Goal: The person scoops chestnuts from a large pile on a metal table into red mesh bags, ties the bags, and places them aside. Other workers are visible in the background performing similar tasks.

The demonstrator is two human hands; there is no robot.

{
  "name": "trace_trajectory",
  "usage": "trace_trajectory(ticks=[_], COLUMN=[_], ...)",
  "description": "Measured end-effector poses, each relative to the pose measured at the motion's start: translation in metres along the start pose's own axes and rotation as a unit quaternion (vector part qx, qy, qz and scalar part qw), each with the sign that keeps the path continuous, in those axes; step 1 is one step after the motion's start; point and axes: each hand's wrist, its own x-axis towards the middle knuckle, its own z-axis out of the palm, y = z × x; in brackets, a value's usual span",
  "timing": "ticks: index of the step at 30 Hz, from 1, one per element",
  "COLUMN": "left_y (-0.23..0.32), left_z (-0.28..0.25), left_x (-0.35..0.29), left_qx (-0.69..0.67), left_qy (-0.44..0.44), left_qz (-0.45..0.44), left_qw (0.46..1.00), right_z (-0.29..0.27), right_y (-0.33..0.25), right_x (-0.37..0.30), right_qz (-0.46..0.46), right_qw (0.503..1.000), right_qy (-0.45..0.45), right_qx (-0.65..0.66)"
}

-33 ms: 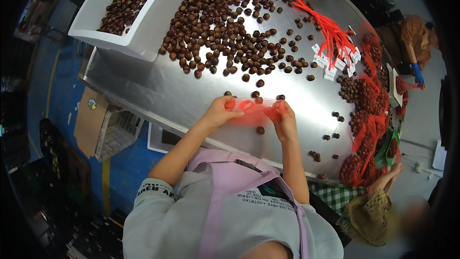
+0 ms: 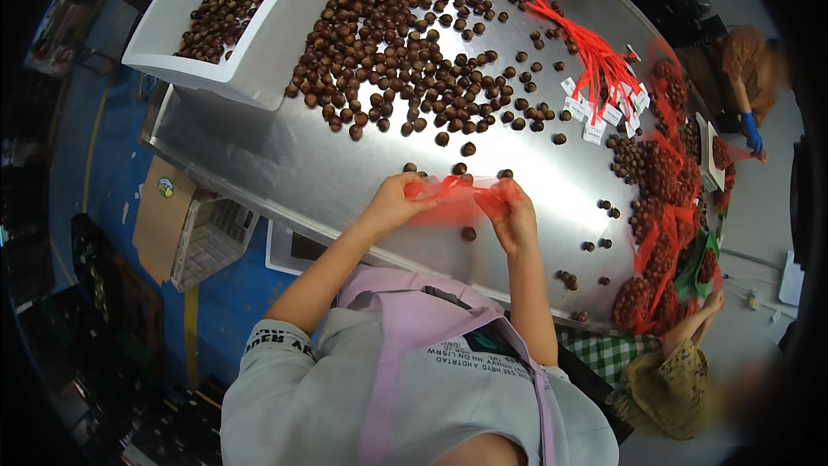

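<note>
A red mesh bag [image 2: 453, 204] is stretched between my two hands, just above the near part of the metal table. My left hand [image 2: 394, 201] is closed on its left end, and my right hand [image 2: 512, 214] pinches bunched mesh at the other end. No nuts show inside the bag. Loose brown nuts that look like chestnuts lie around it: one nut [image 2: 468, 233] is just below the mesh, and another nut [image 2: 505, 174] is beyond my right fingers. Farther off spreads a large heap of nuts [image 2: 405, 52].
A white tub [image 2: 267, 78] of nuts stands at the far left. Red empty nets with white tags [image 2: 599, 69] lie at the far right. Filled red net bags [image 2: 664, 250] line the right edge, beside co-workers' hands. A crate [image 2: 211, 246] stands on the blue floor at left.
The mesh between my hands has shifted slightly, its upper edge more gathered now. My hands stay in nearly the same place.
</note>
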Motion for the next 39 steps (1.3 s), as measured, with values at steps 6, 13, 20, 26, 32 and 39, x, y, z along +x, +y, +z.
trace_trajectory(ticks=[6,13,20,26,32,39], left_y=[-0.011,0.014,0.018,0.005,0.016,0.013], left_z=[0.004,-0.02,-0.012,0.011,0.022,0.058], left_x=[0.01,0.011,0.007,-0.004,-0.008,-0.018], left_qx=[0.017,-0.451,-0.292,-0.255,-0.497,-0.609], left_qy=[0.105,-0.069,-0.144,-0.11,-0.155,-0.138], left_qz=[-0.015,-0.108,-0.181,-0.211,-0.119,-0.046], left_qw=[0.994,0.883,0.928,0.937,0.846,0.78], right_z=[-0.027,-0.027,-0.03,-0.038,-0.052,-0.086], right_y=[-0.005,0.003,-0.01,-0.01,-0.028,-0.057], right_x=[0.011,0.004,0.016,0.027,0.035,0.042], right_qz=[0.154,-0.008,0.122,0.158,0.228,0.27], right_qw=[0.947,0.885,0.976,0.952,0.86,0.825], right_qy=[-0.253,-0.21,-0.18,-0.17,-0.361,-0.408], right_qx=[0.128,-0.415,0.029,0.2,0.28,0.281])
